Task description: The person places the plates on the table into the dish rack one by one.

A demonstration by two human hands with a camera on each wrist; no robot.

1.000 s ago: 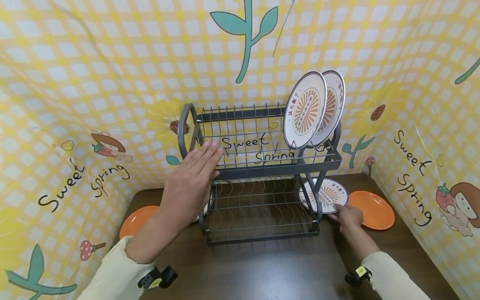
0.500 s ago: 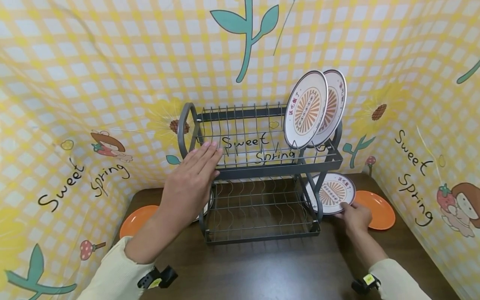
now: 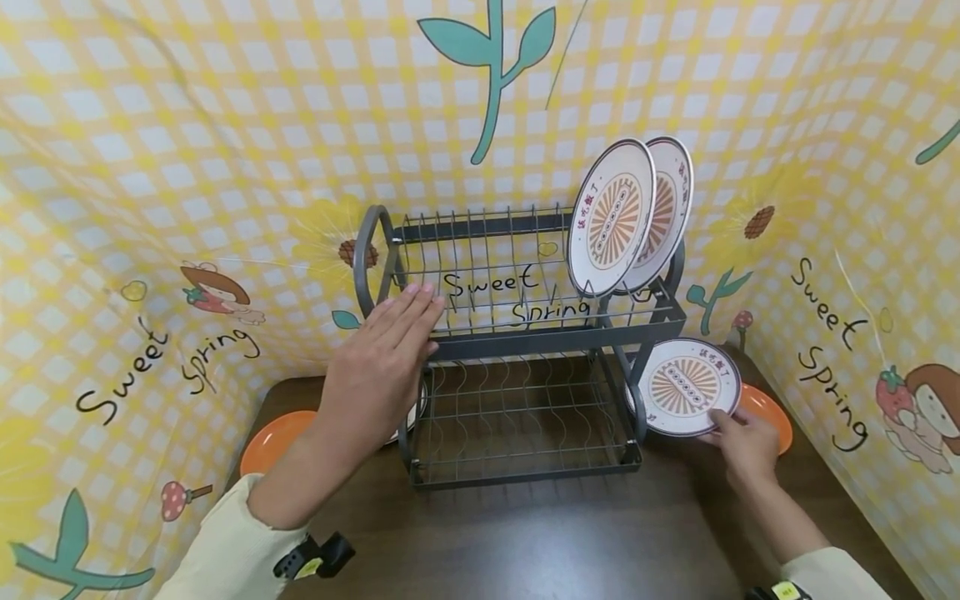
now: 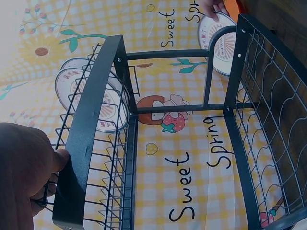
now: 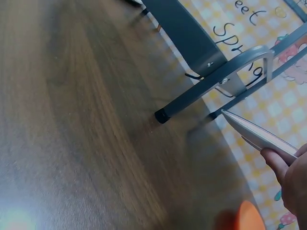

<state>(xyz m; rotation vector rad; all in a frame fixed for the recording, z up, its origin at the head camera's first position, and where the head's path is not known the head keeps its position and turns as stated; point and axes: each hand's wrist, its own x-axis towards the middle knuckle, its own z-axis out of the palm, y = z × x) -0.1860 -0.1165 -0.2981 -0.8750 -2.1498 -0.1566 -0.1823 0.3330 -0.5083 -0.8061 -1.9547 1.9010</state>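
- Plate, round and white, with a thin dark line round its edge and an orange sunburst in the middle crossed by a band of small round marks; dark red characters sit near the rim (a few too small to read).
- It is just right of the grey dish rack, face up and slightly tilted, its left edge passing behind the rack's leg; whether it touches the dark wooden table cannot be told.
- Right hand pinches the plate by its near right edge, thumb on the upper face and fingers underneath, the forearm slanting in from the lower right.
- Left hand grips the left end of the rack's upper front rail, its fingers laid close together over the top and its thumb against the front.
- Two matching plates stand on edge at the right end of the upper tier, overlapping.
- One orange plate lies on the table behind the right hand; another orange plate lies left of the rack, partly covered by the left forearm.
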